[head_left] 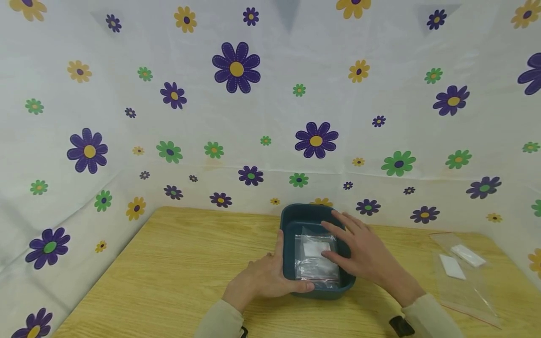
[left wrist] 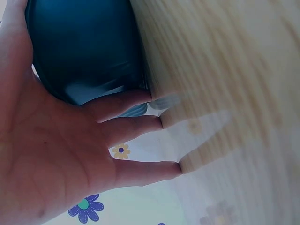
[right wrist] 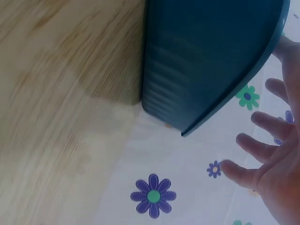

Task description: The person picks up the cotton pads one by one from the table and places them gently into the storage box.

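A dark blue plastic bin [head_left: 308, 213] stands on the wooden table, with clear zip bags [head_left: 316, 270] lying inside it. A white piece [head_left: 316, 249] shows in the bags. My left hand [head_left: 267, 278] rests against the bin's left side, thumb at the near rim. Its other fingers look straight and spread in the left wrist view, beside the bin wall [left wrist: 89, 47]. My right hand [head_left: 365, 251] hovers over the bin's right rim with fingers spread, the thumb above the bags. In the right wrist view that hand [right wrist: 276, 159] shows nothing held.
On the right of the wooden table [head_left: 190, 263] lie clear zip bags [head_left: 469, 286] with two white rectangular pieces [head_left: 452, 266] in them. A white flowered cloth [head_left: 270, 108] hangs behind the table and along its sides, close to the bin's far end.
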Demonstrator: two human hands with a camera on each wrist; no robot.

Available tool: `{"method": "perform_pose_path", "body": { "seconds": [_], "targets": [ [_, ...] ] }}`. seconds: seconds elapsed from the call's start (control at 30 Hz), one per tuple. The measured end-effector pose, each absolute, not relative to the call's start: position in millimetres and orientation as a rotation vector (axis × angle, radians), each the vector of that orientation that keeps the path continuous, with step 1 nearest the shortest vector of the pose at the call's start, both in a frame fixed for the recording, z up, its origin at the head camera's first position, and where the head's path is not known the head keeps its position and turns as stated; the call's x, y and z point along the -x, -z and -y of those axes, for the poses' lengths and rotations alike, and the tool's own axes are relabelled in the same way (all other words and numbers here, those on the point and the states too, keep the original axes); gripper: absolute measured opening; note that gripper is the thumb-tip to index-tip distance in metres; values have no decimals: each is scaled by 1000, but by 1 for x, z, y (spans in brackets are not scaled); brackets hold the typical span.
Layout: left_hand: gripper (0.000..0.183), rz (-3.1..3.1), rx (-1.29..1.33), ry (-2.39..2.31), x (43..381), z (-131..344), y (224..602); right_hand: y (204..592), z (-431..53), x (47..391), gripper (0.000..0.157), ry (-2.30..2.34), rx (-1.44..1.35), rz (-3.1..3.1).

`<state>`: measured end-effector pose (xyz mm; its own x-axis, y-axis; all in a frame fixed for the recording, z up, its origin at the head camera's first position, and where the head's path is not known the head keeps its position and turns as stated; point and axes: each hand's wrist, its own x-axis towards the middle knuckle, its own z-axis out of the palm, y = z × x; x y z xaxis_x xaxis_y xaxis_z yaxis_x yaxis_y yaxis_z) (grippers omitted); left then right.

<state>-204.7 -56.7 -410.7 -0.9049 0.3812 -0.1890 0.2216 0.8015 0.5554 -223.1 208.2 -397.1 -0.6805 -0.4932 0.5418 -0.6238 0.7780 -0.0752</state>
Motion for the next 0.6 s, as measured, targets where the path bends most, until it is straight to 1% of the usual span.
{"method": "perform_pose_path", "body": {
  "seconds": [0.17, 0.6],
  "targets": [
    [140, -2697, -465, -780, 205, 56, 411, 398, -219, 218, 75, -318, -794, 2462],
    [141, -2685, -462, -769, 205, 57, 409, 397, -261, 206, 74, -361, -765, 2407]
  ]
}}
